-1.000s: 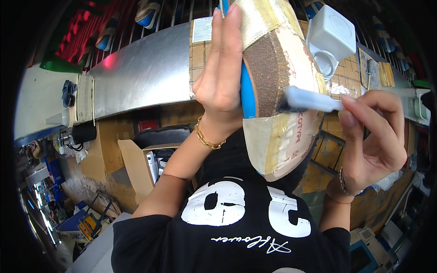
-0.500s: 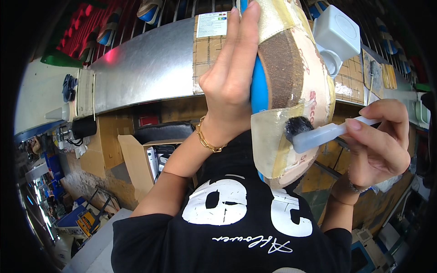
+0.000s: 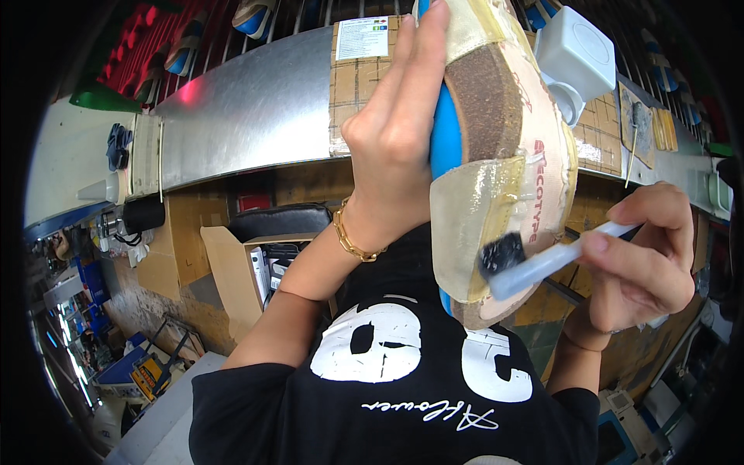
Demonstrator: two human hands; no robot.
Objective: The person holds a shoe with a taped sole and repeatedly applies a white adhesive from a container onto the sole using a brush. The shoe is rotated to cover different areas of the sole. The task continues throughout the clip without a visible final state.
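Note:
My left hand (image 3: 395, 139) grips a shoe upper on a blue last (image 3: 444, 132), sole side turned toward the right. The sole side (image 3: 542, 178) shows a pinkish insole board, a brown strip and pale yellowish lasted edges that look wet. Between the thumb and fingers of my right hand (image 3: 643, 260) is a brush (image 3: 546, 267) with a whitish plastic handle. Its black bristles touch the pale flap (image 3: 465, 225) near the shoe's lower end. How the left fingers wrap behind the last is partly hidden.
Beyond the shoe, a white square container (image 3: 577, 50) stands on cardboard atop a metal table (image 3: 248, 108). Several lasted shoes (image 3: 256, 17) rest on a rack at the back. Below the table are an open cardboard box (image 3: 232, 271) and a black cushion (image 3: 279, 225).
The brush has moved down along the flap toward the shoe's lower end, and my right hand has shifted slightly down with it. The shoe has turned a little in my left hand.

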